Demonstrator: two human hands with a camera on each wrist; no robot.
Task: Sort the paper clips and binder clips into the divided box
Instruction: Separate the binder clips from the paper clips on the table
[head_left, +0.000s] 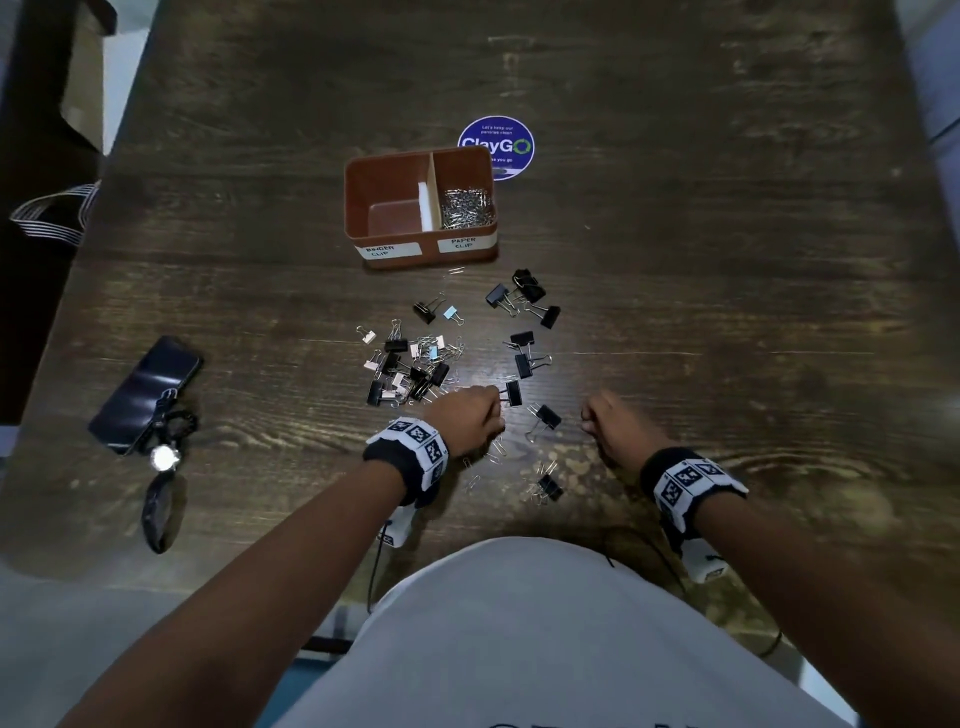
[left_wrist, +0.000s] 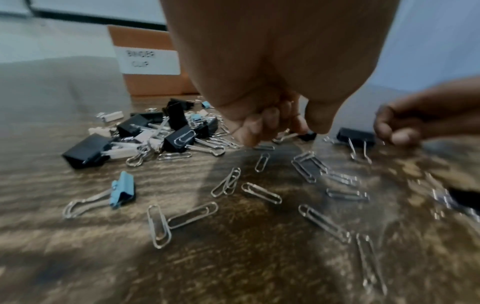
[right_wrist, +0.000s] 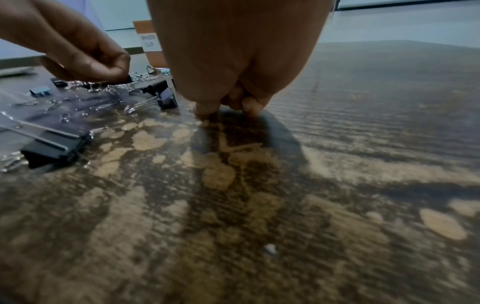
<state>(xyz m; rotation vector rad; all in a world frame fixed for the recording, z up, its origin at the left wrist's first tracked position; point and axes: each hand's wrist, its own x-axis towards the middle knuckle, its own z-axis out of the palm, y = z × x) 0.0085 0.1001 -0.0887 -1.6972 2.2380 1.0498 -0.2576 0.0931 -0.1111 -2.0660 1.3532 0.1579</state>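
Observation:
A brown divided box (head_left: 357, 208) stands mid-table. Its left half, labelled BINDER CLIP, is bare; its right half holds a heap of paper clips (head_left: 467, 208). In front of it lie a pile of binder clips (head_left: 405, 369) and loose paper clips (left_wrist: 261, 192). My left hand (head_left: 467, 418) has curled fingers (left_wrist: 270, 121) and pinches a black binder clip (head_left: 512, 393) at the pile's near right. My right hand (head_left: 610, 423) is a loose fist with fingertips (right_wrist: 249, 109) on the bare wood; nothing shows in it.
More black binder clips (head_left: 530, 296) lie scattered to the right of the pile, and one (head_left: 548, 415) sits between my hands. A phone (head_left: 145, 395) with a lanyard and keys (head_left: 163, 460) lies far left. A round blue sticker (head_left: 496, 140) is behind the box.

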